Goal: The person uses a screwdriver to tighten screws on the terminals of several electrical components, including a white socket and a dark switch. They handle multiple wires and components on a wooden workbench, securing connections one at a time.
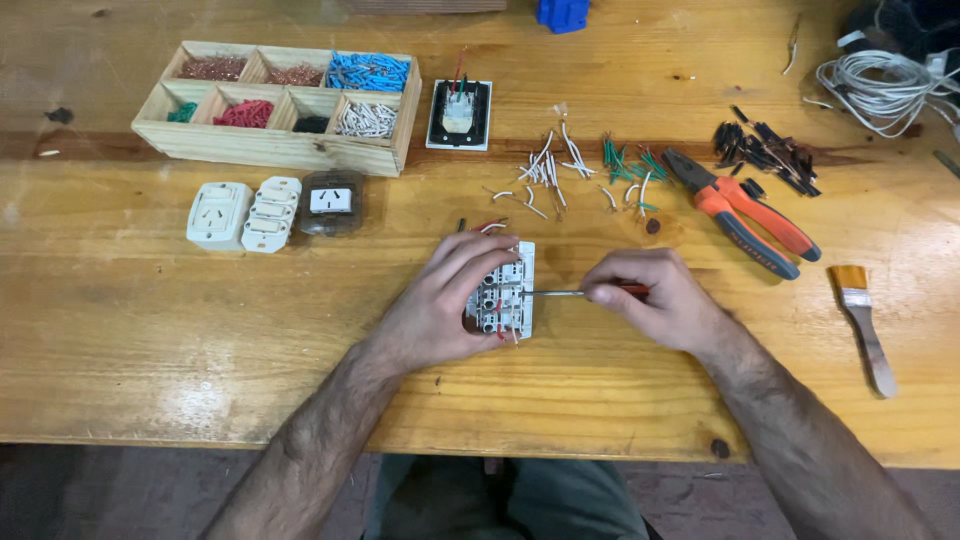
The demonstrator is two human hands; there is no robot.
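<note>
1. A white plastic switch module (508, 297), back side up with terminals and short red wires showing, is being pinned flat on the wooden workbench (150, 320) near the centre, towards the near edge.
2. The left hand (450, 300) is being closed over the module's left half, fingers curled across its top.
3. A thin screwdriver with a metal shaft and red handle (575, 293) is being gripped by the right hand (655, 300), just right of the module; fingers are closed around the handle.
4. The shaft is being held level, its tip touching the module's right edge at a terminal.
5. Far left: a wooden compartment tray (400, 120) is sitting with sorted wire offcuts in copper, blue, green, red, black and white.
6. Just near of the tray, three socket modules are lying in a row: two white ones (243, 214) and one clear smoky one (331, 202).
7. Right of the tray: a black-framed switch plate (459, 114), wires sticking out.
8. Loose white wire pieces (548, 165) and green wire pieces (628, 162) are lying scattered far of the hands.
9. Far right of those: orange-handled pliers (745, 215), a pile of black sleeve offcuts (768, 150) and a coil of white cable (880, 88).
10. Near right: a small paintbrush with a wooden handle (865, 325), well apart from the right hand.
</note>
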